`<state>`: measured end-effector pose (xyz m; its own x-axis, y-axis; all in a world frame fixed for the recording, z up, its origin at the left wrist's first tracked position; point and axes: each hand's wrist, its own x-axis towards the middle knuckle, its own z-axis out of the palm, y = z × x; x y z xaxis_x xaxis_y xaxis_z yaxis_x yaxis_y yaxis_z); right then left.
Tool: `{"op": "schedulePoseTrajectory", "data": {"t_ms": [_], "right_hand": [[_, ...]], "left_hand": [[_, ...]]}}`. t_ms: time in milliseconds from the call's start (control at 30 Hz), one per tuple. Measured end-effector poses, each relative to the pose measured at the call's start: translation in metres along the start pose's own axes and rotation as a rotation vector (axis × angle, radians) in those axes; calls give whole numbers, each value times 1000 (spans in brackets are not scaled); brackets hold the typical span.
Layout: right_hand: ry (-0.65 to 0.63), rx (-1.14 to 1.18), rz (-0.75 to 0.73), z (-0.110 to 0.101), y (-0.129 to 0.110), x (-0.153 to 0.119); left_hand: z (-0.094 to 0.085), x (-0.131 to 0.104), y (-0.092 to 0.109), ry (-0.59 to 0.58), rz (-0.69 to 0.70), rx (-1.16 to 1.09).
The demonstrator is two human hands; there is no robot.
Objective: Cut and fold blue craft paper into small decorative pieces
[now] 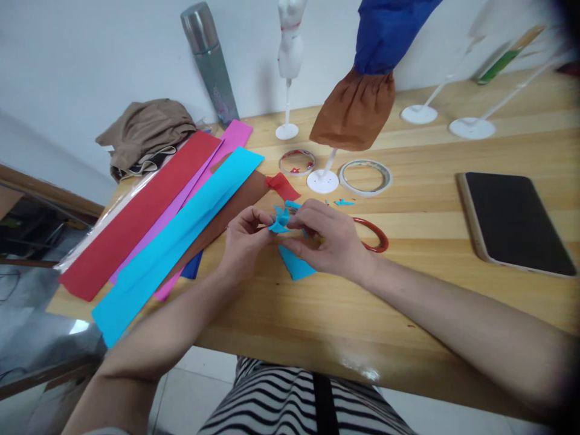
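Observation:
Above the table, my left hand (pixel 247 238) pinches a small piece of bright blue crepe paper (pixel 281 220) between thumb and fingertips. My right hand (pixel 324 232) is closed at the other side of the same piece, its thumb and fingers touching the paper; part of it is hidden behind the fingers. Under the right hand lies a flat blue paper piece (pixel 295 264) on the tabletop. A red loop (pixel 384 241), like a scissors handle, sticks out beyond the right hand. Just behind the hands rests a small gathered red paper piece (pixel 285 186).
Long crepe strips in red (pixel 145 211), blue (pixel 181 235), pink and brown lie left. Tape rolls (pixel 390 178), a stand with a brown and blue paper dress (pixel 356 115), a white mannequin (pixel 290 54), a thermos (pixel 212 72), brown cloth (pixel 147 133) and a tablet (pixel 519 220) surround the workspace.

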<state>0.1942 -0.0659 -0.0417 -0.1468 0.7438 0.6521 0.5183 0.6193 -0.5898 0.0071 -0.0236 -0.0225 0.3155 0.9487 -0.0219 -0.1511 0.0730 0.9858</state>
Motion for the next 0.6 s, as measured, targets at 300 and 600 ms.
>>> {"op": "schedulePoseTrajectory", "data": {"t_ms": [300,600], "right_hand": [[-73,189,470,-1,-9,9],[-19,488,653,4,-12,12]], "left_hand": [[2,-4,2,-86,-207,-149],[4,-5,1,-86,-188,-125]]}}
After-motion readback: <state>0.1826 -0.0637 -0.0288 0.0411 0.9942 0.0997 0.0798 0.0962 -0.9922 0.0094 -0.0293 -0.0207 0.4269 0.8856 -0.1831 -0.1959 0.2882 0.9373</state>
